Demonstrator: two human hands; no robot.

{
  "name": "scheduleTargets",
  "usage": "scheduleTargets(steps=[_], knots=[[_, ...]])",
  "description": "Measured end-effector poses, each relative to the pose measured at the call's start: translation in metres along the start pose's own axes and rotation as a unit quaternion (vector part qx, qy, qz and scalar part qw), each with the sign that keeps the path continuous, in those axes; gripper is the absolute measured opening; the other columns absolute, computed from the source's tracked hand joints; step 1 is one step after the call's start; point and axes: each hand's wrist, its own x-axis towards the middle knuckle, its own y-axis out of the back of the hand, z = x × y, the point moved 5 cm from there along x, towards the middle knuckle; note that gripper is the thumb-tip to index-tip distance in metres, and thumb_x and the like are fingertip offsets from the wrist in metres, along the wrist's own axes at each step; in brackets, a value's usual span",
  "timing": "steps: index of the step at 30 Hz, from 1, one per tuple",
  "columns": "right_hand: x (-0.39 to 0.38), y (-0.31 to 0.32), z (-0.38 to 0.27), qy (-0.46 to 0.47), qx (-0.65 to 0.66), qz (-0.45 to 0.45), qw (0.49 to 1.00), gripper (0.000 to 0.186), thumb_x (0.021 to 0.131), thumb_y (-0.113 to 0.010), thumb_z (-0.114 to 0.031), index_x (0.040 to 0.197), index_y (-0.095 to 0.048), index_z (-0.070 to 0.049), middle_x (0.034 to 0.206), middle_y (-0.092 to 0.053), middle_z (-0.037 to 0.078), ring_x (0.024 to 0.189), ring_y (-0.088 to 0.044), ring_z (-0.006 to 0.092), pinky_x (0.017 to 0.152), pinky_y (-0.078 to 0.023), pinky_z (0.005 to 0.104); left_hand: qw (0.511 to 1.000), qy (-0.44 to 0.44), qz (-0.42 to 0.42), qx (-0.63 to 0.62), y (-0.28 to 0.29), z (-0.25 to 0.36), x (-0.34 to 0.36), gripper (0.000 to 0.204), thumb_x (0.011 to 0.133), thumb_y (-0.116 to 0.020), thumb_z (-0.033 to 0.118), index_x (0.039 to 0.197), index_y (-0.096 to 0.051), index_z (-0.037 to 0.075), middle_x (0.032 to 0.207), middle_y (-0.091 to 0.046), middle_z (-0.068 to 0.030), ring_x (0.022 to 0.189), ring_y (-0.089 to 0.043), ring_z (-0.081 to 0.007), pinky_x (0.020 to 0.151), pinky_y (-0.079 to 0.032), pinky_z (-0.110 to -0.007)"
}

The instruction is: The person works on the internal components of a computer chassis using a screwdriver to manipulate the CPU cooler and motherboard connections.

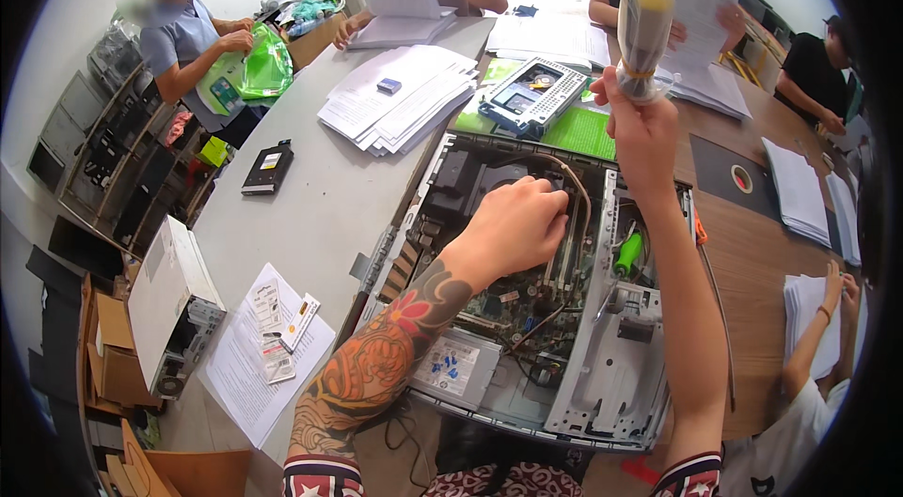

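Note:
An opened desktop computer case [581,375] lies in front of me, its circuit board and wiring exposed. Over the board, my left hand [513,226] is closed with curled fingers; what they hold, if anything, is hidden. My right hand [643,135] is raised above the case's far right corner, gripping an upright plastic-wrapped object [649,13] with a yellow part showing through and a band near its base. A green-handled screwdriver [628,254] rests inside the case by my right forearm. Several small blue pieces [446,367] sit on the metal box at the near left.
Beyond the case, a metal drive bracket [536,94] lies on green sheets. Paper stacks [400,97] and a black drive [269,168] are to the left, with a white computer unit [167,304] nearer. A tape roll [742,179] lies right. Several people work around the table.

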Motion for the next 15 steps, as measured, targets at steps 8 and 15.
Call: scheduleTargets(steps=[8,15], knots=[[0.001,0.006,0.004,-0.016,0.0,0.013,1.0,0.029,0.095,-0.064,-0.025,0.088,-0.07,0.003,0.075,-0.067,0.003,0.071,-0.059,0.0065,0.066,-0.046,0.0238,0.999,0.01,-0.004,0.035,0.001,-0.011,0.002,0.01,0.081,-0.057,0.005,0.087,-0.065,0.004,0.088,-0.06,-0.0127,0.089,-0.061,-0.0324,0.077,-0.052,-0.043],[-0.001,0.003,-0.002,0.009,0.01,0.012,1.0,0.03,0.093,-0.066,-0.026,0.085,-0.072,0.002,0.067,-0.067,0.003,0.064,-0.058,0.0056,0.059,-0.043,0.0233,0.994,0.083,-0.058,0.038,0.012,-0.025,0.0,0.018,0.08,-0.064,0.007,0.098,-0.067,0.005,0.101,-0.062,-0.0115,0.095,-0.062,-0.0336,0.082,-0.051,-0.042]])
